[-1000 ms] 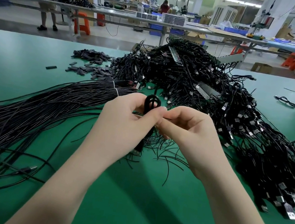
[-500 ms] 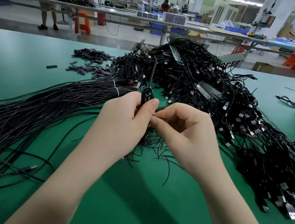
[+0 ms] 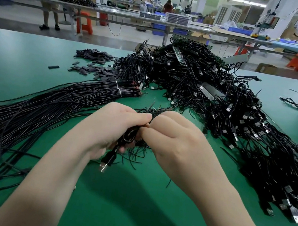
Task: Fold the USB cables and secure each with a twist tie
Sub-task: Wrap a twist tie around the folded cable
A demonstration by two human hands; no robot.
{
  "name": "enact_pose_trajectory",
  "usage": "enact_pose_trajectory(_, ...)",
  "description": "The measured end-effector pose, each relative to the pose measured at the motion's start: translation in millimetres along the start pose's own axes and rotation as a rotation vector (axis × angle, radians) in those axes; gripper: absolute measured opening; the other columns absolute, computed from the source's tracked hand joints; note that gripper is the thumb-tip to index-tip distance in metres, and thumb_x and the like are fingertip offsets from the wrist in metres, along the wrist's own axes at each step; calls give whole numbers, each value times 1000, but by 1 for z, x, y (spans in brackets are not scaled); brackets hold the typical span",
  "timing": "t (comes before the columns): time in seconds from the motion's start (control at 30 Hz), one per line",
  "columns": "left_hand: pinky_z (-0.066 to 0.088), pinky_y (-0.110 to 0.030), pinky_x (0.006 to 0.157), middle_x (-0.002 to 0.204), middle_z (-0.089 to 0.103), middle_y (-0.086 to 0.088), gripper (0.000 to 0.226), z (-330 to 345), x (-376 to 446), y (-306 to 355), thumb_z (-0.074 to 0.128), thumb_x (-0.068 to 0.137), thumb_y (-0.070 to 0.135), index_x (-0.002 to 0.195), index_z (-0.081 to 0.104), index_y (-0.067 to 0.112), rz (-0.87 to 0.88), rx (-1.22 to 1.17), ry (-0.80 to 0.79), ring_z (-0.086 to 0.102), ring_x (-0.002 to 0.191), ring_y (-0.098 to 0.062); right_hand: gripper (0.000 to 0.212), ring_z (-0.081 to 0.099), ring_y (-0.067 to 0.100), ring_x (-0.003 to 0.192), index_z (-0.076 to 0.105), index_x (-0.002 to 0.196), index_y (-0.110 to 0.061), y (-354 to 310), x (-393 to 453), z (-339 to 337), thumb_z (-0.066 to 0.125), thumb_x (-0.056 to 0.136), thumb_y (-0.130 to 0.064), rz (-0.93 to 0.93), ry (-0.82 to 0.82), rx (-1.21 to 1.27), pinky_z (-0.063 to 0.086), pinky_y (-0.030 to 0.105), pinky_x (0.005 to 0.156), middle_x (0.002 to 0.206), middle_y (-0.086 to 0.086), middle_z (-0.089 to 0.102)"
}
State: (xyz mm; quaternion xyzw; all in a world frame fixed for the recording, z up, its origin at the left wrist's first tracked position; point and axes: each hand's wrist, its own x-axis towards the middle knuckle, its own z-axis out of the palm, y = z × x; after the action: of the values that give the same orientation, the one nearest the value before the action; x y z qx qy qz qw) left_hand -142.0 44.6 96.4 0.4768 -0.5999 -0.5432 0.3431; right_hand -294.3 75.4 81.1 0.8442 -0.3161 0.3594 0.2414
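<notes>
Black folded cable (image 3: 129, 136) sits gripped in the left hand (image 3: 112, 126) above the green counter (image 3: 130, 198), the right hand (image 3: 175, 137) apparently pinching a twist tie at its middle, so a loosened pinch could let the coil spring open.

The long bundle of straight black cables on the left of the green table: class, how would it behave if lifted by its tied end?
The long bundle of straight black cables would probably droop, since its strands already curve and fan loosely. The white ties likely keep only that end together. It is probably heavy, being so many strands.
</notes>
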Motion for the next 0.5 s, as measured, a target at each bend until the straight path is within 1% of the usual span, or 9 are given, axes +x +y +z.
enact_pose_trajectory(0.1,34,-19,36,46,51,8,42,-6,1,-1,65,90,31,48,65,23,7,-31,-76,45,38,-8,18,45,24,62,64,69,0,4,-3,1,62,78,16,-2,-4,1,41,31,59,68,7,50)
enact_pose_trajectory(0.2,45,-20,43,60,60,3,18,-13,-2,2,68,77,37,70,76,21,14,-112,-199,55,49,-10,17,51,28,62,69,74,2,10,-5,0,69,73,19,75,26,25,46,35,58,69,11,57)
enact_pose_trajectory(0.3,49,-21,50,68,64,1,13,-19,-3,2,76,73,31,81,79,22,19,-141,-271,60,56,-11,17,54,30,62,72,75,1,13,-4,-4,68,77,17,104,62,94,47,38,58,69,12,59)
enact_pose_trajectory(0.37,51,-20,54,73,69,0,16,-18,-4,3,77,70,29,84,80,22,39,-169,-270,63,59,-9,17,58,30,67,76,77,-5,14,-4,-6,69,80,10,161,100,217,47,36,62,73,11,62)
enact_pose_trajectory(0.43,54,-17,56,76,72,1,19,-15,-5,5,72,67,31,83,80,24,93,-200,-232,65,61,-8,18,63,20,74,77,79,-9,13,-2,-9,71,81,8,276,139,361,50,30,67,79,6,66)
enact_pose_trajectory(0.5,55,-18,57,77,72,1,19,-12,-6,6,70,66,29,81,80,24,158,-229,-173,68,64,-9,16,65,7,79,75,86,-12,13,-1,-12,71,83,3,460,160,549,50,22,71,83,-6,69)
